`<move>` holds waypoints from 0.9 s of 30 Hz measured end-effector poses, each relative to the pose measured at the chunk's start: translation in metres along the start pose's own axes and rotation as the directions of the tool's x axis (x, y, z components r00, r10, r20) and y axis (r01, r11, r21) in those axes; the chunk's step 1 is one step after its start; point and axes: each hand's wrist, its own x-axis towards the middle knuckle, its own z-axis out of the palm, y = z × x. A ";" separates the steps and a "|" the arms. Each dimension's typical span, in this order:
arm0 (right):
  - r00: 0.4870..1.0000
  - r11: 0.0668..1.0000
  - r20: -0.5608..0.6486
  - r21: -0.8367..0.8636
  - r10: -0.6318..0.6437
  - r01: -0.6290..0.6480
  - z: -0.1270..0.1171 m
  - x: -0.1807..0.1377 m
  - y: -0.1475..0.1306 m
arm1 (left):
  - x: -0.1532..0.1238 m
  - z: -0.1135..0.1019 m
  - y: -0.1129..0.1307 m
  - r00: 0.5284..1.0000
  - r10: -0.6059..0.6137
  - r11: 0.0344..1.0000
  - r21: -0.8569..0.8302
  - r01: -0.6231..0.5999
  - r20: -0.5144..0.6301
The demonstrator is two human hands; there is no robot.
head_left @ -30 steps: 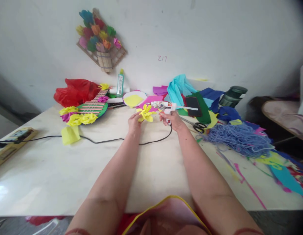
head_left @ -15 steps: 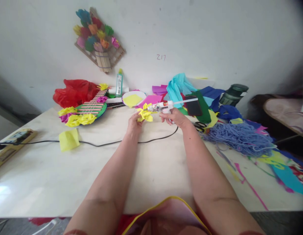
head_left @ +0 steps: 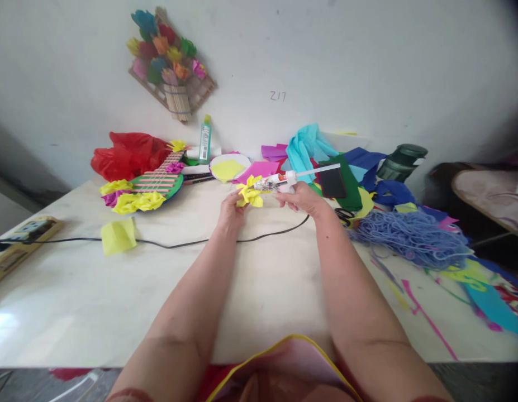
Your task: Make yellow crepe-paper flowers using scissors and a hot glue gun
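Note:
Between the fingers of my left hand (head_left: 232,211) is a yellow paper flower (head_left: 251,192), held just above the table. My right hand (head_left: 301,199) is wrapped round a white hot glue gun (head_left: 279,181), with a clear glue stick (head_left: 319,170) poking out of its back. The gun's nozzle points left and meets the flower's petals; whether it touches them I cannot tell. A black cord (head_left: 191,244) runs from under my right hand leftward over the table. On the table's left part lies a yellow paper square (head_left: 118,237).
A guitar-shaped craft (head_left: 156,186) with paper flowers lies at the back left, near a red plastic bag (head_left: 128,154) and a glue bottle (head_left: 205,140). At the left edge is a power strip (head_left: 28,241). Blue yarn (head_left: 413,237), scissors (head_left: 345,215) and a phone (head_left: 332,181) lie to the right.
Both hands keep nearly the same places, with the glue gun still at the yellow flower. The whole view has shifted very slightly.

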 end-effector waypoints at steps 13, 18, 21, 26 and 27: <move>1.000 0.996 -0.007 -0.088 0.026 -0.026 0.002 0.001 0.000 | -0.001 0.001 0.000 1.000 0.006 0.999 0.033 -0.006 0.015; 1.000 0.995 -0.004 -0.096 0.026 -0.026 0.002 0.002 0.001 | -0.001 0.002 0.000 1.000 0.000 0.999 0.044 0.000 0.007; 1.000 0.993 -0.007 -0.114 0.026 -0.027 0.001 0.003 0.002 | -0.001 0.002 0.000 1.000 0.001 0.999 0.054 -0.002 0.019; 0.999 0.986 -0.020 -0.166 0.033 -0.036 0.002 0.004 0.001 | -0.002 0.003 0.000 1.000 0.006 0.998 0.058 -0.007 0.024; 0.999 0.985 -0.025 -0.171 0.036 -0.039 0.002 0.004 0.001 | -0.002 0.003 0.000 1.000 0.006 0.998 0.055 -0.008 0.024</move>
